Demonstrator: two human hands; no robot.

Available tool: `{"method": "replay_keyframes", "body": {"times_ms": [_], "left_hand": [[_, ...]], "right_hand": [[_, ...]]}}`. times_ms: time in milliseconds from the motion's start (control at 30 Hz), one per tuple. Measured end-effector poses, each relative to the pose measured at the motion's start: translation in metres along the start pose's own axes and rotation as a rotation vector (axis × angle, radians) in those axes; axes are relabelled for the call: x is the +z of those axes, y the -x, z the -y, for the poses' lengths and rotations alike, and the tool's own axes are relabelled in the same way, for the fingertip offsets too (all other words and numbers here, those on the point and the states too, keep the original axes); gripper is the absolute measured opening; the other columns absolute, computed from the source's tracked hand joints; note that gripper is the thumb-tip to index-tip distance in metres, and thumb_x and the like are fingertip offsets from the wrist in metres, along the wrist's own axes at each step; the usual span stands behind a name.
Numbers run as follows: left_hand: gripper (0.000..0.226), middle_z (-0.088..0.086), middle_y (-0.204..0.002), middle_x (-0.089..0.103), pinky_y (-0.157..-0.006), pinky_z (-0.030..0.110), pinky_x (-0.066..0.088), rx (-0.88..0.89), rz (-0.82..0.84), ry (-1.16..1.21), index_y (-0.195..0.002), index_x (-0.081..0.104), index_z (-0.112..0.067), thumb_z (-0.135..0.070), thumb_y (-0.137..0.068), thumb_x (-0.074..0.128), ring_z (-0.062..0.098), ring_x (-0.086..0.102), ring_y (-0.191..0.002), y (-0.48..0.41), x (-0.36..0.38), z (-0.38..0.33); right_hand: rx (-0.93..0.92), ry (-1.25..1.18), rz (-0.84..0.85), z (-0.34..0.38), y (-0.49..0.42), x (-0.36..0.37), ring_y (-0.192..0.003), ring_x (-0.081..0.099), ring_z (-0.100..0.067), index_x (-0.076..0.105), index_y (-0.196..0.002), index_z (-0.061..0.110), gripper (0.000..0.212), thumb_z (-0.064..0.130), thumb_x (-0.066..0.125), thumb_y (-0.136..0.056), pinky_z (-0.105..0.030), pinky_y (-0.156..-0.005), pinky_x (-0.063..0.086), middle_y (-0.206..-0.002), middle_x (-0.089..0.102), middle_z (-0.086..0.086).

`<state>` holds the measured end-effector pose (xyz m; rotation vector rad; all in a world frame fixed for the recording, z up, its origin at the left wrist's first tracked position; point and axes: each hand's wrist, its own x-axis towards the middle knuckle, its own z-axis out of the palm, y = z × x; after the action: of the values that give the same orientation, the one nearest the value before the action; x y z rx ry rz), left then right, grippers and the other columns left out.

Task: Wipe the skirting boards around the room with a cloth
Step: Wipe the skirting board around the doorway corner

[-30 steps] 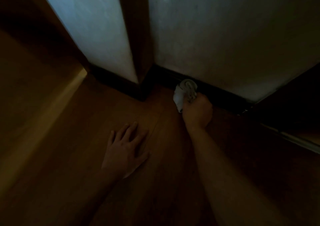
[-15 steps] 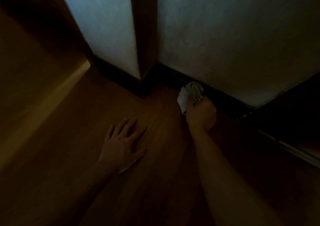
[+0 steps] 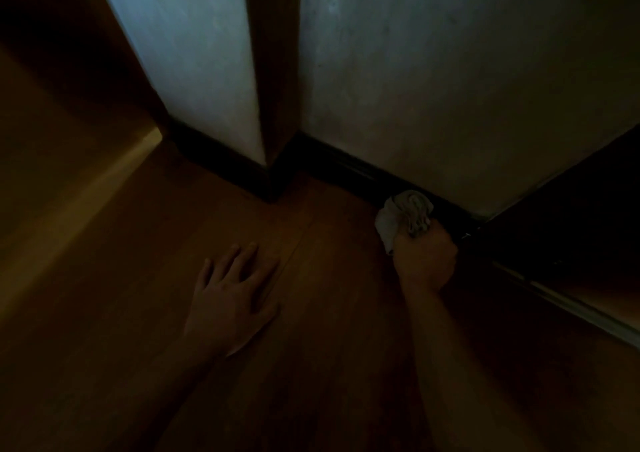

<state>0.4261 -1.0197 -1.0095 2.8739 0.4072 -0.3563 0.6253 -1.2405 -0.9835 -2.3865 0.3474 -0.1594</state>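
The right hand is clenched around one crumpled white cloth. Its fingers curl round the near part of the bundle, and the rest sticks out on the far side of the fist. The cloth is pressed against the dark skirting board, close to the right end of that run, where the board meets a dark panel. The left hand holds nothing. It lies flat on the wooden floor, palm down, fingers straight and slightly spread, well apart from the cloth and to its left. Two hands and one cloth are in view.

Two runs of skirting board show, one under each of the two pale wall faces, and they meet at a projecting corner in the far middle. One brown wooden upright covers that corner from the skirting upward. At the near right, one pale rail runs along the floor beneath the dark panel. The scene is dim, and fine detail of the board is lost in shadow.
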Motion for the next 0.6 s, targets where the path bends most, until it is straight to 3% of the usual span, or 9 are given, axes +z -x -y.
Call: {"method": "replay_keyframes", "body": {"times_ms": [100,233,333,400,500,600], "left_hand": [[0.077,-0.011,-0.167,-0.015,-0.124,0.051,-0.004,-0.006,0.001,0.000,-0.153,-0.006,-0.054,-0.082,-0.083,0.007,0.017,-0.017,-0.153,0.002,-0.001,-0.003],[0.073,-0.009,-0.168,-0.010,-0.124,0.052,-0.004,-0.007,-0.005,0.027,-0.155,0.000,-0.053,-0.078,-0.092,0.026,0.018,-0.015,-0.154,0.000,-0.001,-0.002],[0.074,-0.009,-0.168,-0.010,-0.124,0.051,-0.005,-0.009,-0.001,0.029,-0.155,0.003,-0.053,-0.079,-0.088,0.020,0.017,-0.015,-0.154,0.000,-0.001,-0.002],[0.078,-0.009,-0.168,-0.008,-0.124,0.051,-0.004,-0.007,-0.006,0.039,-0.156,0.007,-0.052,-0.080,-0.084,0.015,0.017,-0.014,-0.154,0.001,-0.001,-0.002],[0.082,-0.010,-0.168,-0.011,-0.124,0.051,-0.004,-0.015,0.003,0.031,-0.156,0.005,-0.053,-0.082,-0.079,0.005,0.016,-0.017,-0.153,0.001,-0.001,-0.003],[0.080,-0.011,-0.168,-0.011,-0.124,0.051,-0.002,-0.031,0.004,0.005,-0.155,0.003,-0.054,-0.082,-0.080,0.005,0.016,-0.016,-0.153,0.001,0.000,-0.003]], "right_hand": [[0.002,-0.020,-0.008,0.000,0.002,0.002,-0.081,0.063,-0.030,0.064,-0.086,0.005,0.023,0.028,0.065,-0.088,-0.033,-0.062,0.049,-0.090,0.066,-0.014],[-0.052,0.009,0.055,0.002,0.001,0.005,-0.079,0.062,-0.029,0.063,-0.087,0.003,0.020,0.024,0.064,-0.088,-0.029,-0.059,0.043,-0.089,0.065,-0.014],[-0.012,0.007,-0.015,-0.001,0.003,0.002,-0.077,0.063,-0.028,0.063,-0.083,0.006,0.021,0.026,0.063,-0.086,-0.035,-0.061,0.051,-0.085,0.065,-0.011],[-0.008,-0.007,-0.032,0.000,0.005,0.004,-0.076,0.062,-0.027,0.062,-0.081,0.006,0.023,0.028,0.064,-0.088,-0.033,-0.060,0.048,-0.085,0.064,-0.011],[-0.029,0.001,0.021,0.011,0.005,0.015,-0.078,0.062,-0.028,0.063,-0.084,0.005,0.024,0.029,0.064,-0.089,-0.030,-0.058,0.044,-0.088,0.064,-0.013],[-0.073,0.001,0.081,0.025,0.006,0.028,-0.078,0.063,-0.026,0.064,-0.086,0.007,0.025,0.031,0.063,-0.091,-0.031,-0.058,0.049,-0.089,0.065,-0.012]]}}
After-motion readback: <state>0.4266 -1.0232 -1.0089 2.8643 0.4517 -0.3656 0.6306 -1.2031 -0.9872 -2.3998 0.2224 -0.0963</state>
